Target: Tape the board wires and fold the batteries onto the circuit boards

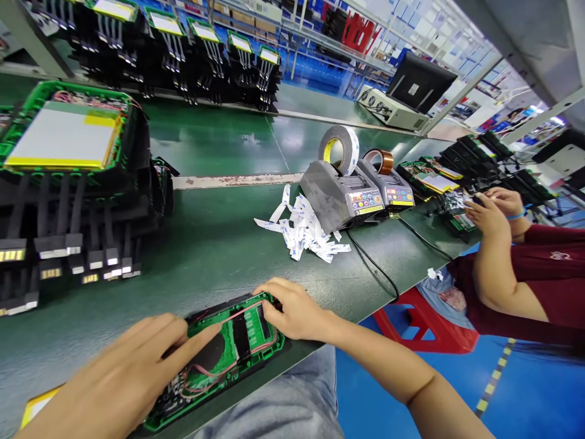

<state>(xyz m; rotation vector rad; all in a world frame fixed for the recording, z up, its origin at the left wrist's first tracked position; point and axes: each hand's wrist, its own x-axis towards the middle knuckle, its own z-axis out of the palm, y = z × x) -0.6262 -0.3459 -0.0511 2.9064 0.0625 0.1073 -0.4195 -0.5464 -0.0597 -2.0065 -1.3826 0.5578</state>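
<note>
In front of me at the table edge lies a green-rimmed device housing (219,390), tilted across the view, with a circuit board, pink wires (269,344) and a black strip (240,335) inside. My right hand (292,308) grips its far right end, thumb inside the rim and fingers over the outer edge. My left hand (123,372) lies over the near left part, its index finger stretched out along the inside by the wire. Nothing shows held in that hand, though its underside is hidden. Partly covered by my left wrist is a white, yellow-edged battery pack (41,405).
Stacked housings with batteries and ribbon cables (68,134) stand at left; more line the back shelf (205,36). Two tape dispensers (340,198) with trailing cords sit beyond a pile of white liner strips (304,231). A co-worker's hands (491,210) handle parts at right, near a red stool (425,323).
</note>
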